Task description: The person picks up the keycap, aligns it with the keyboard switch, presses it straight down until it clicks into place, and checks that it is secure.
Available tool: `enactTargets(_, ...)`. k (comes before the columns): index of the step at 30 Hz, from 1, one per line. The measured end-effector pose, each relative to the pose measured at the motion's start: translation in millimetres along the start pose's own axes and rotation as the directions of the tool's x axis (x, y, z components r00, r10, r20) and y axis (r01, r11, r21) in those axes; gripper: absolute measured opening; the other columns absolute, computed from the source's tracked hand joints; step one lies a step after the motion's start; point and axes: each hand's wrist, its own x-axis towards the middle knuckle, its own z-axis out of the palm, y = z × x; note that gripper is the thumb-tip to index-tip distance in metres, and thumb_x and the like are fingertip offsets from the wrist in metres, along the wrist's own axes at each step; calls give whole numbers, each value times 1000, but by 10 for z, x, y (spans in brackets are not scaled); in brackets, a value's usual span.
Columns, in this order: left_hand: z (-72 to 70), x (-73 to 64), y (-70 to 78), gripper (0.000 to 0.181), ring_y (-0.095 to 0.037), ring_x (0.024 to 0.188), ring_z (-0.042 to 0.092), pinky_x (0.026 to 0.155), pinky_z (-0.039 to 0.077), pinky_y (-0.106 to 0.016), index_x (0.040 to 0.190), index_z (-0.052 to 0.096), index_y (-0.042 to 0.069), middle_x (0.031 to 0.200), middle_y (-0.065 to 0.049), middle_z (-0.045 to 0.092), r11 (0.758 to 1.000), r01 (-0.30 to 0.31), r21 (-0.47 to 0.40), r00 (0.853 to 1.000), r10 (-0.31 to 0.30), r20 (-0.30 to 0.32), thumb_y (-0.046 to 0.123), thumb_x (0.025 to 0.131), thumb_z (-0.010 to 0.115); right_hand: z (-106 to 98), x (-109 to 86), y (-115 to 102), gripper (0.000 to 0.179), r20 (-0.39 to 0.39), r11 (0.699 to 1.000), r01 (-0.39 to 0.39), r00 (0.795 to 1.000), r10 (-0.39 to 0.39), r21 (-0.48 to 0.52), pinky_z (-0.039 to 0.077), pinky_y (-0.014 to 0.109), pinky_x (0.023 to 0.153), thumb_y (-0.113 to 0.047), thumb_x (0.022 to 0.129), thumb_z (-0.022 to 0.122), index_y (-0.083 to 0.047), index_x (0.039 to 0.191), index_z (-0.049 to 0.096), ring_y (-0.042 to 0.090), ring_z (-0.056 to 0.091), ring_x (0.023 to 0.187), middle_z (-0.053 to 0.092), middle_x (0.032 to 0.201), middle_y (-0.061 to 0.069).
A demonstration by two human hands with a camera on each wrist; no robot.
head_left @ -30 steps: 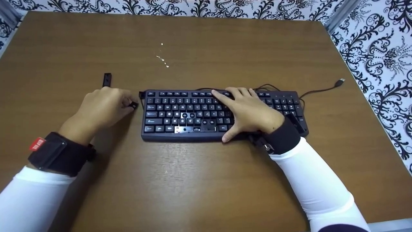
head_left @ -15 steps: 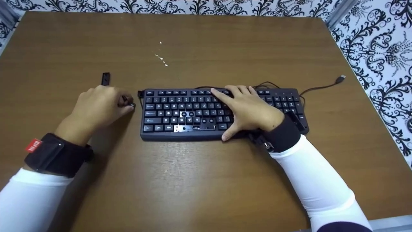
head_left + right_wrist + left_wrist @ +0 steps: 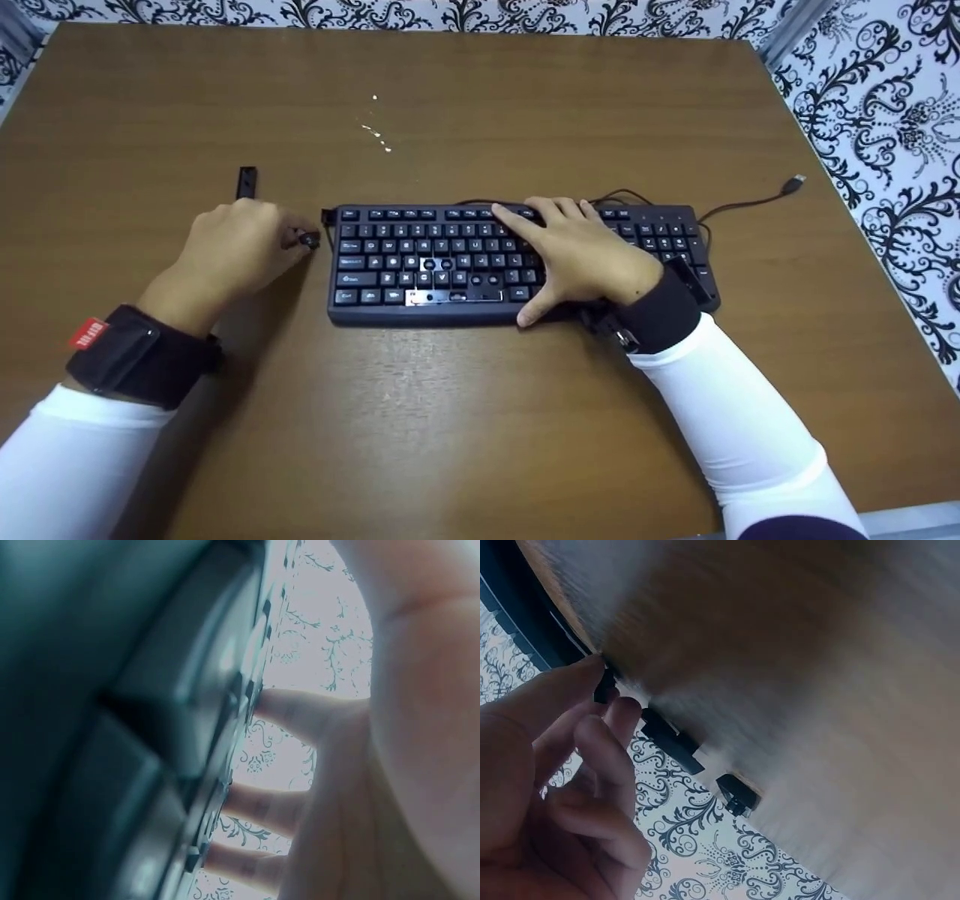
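Observation:
My left hand [image 3: 236,244] pinches a small black keycap [image 3: 309,240] just left of the keyboard [image 3: 442,319]. In the left wrist view, this keycap [image 3: 604,686] sits between thumb and index finger, while the other fingers are loosely curled. Spread across the keyboard's middle, my right hand [image 3: 581,259] rests with its fingertips at the back rows and its thumb at the front edge. Several keys have no caps, and the long space bar slot [image 3: 454,298] is bare. A long black key [image 3: 246,182], partly hidden by my left hand, lies on the table.
The keyboard's cable runs behind it and ends in a USB plug [image 3: 791,185] at the right of the wooden table [image 3: 465,420]. Another small black piece [image 3: 737,793] lies on the table in the left wrist view. Small white specks [image 3: 377,136] show towards the back.
Within my left fingers the small keycap has turned, and the hand has shifted slightly left, then back right. My right hand stays in place on the keyboard.

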Motion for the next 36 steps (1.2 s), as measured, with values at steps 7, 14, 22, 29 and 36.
enactTargets(7,-17,-13,-42,32,-35,82,66,60,49,-59,118,71,18,93,-11,70,998,-66,10,998,66,13,9,87,69,-4,2,-7,140,-7,1000,1,1000,0,9,14,67,120,-75,52,83,-33,161,7,42,22,148,22,162,17)
enactTargets(14,-3,7,-25,27,-41,88,70,69,51,-61,113,71,11,100,-17,74,998,21,-52,1000,-20,20,22,88,72,3,-5,1,139,2,1000,-11,1000,11,13,13,66,121,-75,52,83,-34,161,6,42,22,148,21,163,17)
enactTargets(22,10,27,3,13,-32,76,66,62,50,-55,100,75,11,87,-9,74,997,57,-54,998,-56,12,16,89,70,-7,1,-7,139,9,1000,-11,1000,11,15,12,66,121,-75,52,83,-34,161,6,42,21,149,20,163,17)
enactTargets(29,30,44,45,14,-36,71,64,55,47,-55,92,72,9,82,-11,69,996,78,-39,997,-79,-23,14,81,66,-8,5,-6,140,-2,1000,-3,1000,3,-3,14,65,121,-76,51,82,-33,161,7,42,23,148,21,163,18)
enactTargets(36,-64,9,339,17,-39,79,68,61,51,-57,95,73,8,94,-13,74,999,2,-55,987,-11,-163,17,81,70,-2,0,-11,140,-15,1000,5,1000,-4,4,15,67,119,-76,51,83,-32,161,9,42,24,147,23,162,18)
